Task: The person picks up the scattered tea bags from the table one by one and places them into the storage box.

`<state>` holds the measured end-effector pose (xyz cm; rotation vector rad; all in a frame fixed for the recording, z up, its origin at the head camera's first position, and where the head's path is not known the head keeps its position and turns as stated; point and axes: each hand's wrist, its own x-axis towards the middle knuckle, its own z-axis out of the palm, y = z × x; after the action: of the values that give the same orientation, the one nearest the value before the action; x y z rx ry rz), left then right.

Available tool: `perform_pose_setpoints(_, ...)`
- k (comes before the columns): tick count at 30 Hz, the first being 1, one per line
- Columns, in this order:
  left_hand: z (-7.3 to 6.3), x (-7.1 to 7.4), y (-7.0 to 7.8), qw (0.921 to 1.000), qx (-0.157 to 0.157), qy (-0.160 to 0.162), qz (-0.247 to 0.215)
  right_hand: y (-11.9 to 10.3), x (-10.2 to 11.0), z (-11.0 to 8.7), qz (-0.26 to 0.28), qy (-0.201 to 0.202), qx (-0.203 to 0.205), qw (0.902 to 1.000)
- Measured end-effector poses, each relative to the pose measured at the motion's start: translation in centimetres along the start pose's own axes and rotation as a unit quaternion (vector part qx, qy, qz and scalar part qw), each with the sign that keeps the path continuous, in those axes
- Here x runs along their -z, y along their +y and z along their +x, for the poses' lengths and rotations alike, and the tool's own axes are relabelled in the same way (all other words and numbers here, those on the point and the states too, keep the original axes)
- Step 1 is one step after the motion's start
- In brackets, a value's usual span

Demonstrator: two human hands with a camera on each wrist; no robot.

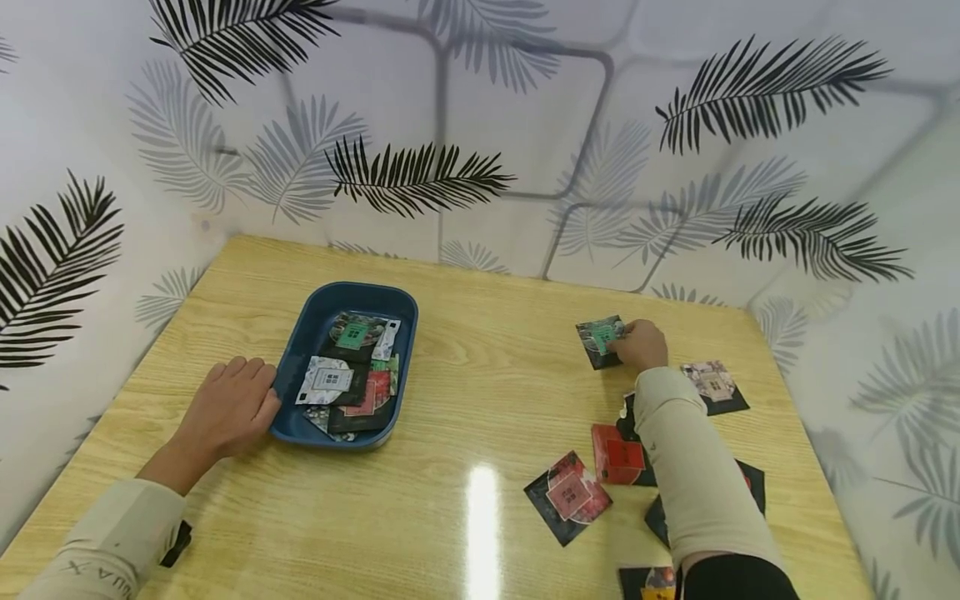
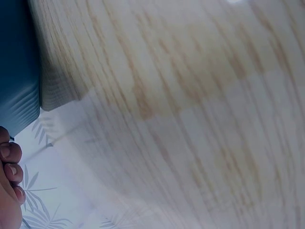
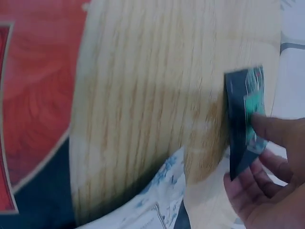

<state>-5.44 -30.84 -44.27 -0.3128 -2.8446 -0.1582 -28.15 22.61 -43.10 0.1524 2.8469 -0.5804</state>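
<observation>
My right hand (image 1: 643, 345) is at the far right of the table, pinching a flat black sachet with a green label (image 1: 600, 337). In the right wrist view the thumb lies on the face of this sachet (image 3: 245, 114), with fingers behind it, and the sachet is tilted up. My left hand (image 1: 232, 404) rests beside the left wall of a blue plastic bin (image 1: 341, 444), thumb by its rim. Its fingers are loosely curled in the left wrist view, holding nothing I can see. Inside the bin lie several sachets, among them a white one (image 1: 327, 380) and a red-labelled one (image 1: 367, 400).
Around my right forearm lie more sachets: a pink one (image 1: 568, 497), a red one (image 1: 618, 454), a pale floral one (image 1: 712, 385) and a yellow-labelled one (image 1: 649, 582). Others are partly covered by the sleeve. A leaf-patterned covering (image 1: 495, 125) stands behind the wooden table (image 1: 480, 367).
</observation>
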Motion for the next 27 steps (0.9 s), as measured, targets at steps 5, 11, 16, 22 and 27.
perform_pose_setpoints(5, 0.1, 0.1, 0.1, 1.0, 0.003, -0.002, 0.0, -0.8, -0.1, -0.3, 0.087, -0.006, -0.003, 0.9962)
perform_pose_setpoints(11, 0.1, 0.2, 0.2, 1.0, -0.001, 0.004, 0.0, -4.1, -0.1, -1.0, 0.249, -0.081, 0.01, 0.9651)
perform_pose_setpoints(16, 0.0, 0.0, 0.1, 0.9998, -0.005, 0.019, -0.002, -8.8, -0.3, -2.1, 0.342, -0.14, 0.033, 0.9287)
perform_pose_setpoints(22, 0.0, -0.3, 0.0, 0.9998, -0.007, 0.018, -0.003, -15.1, -1.6, -5.0, 0.427, -0.205, 0.049, 0.8795)
perform_pose_setpoints(27, 0.1, -0.3, 0.0, 0.9995, -0.012, 0.029, -0.003, -20.6, -3.6, -7.8, 0.443, -0.239, 0.053, 0.8623)
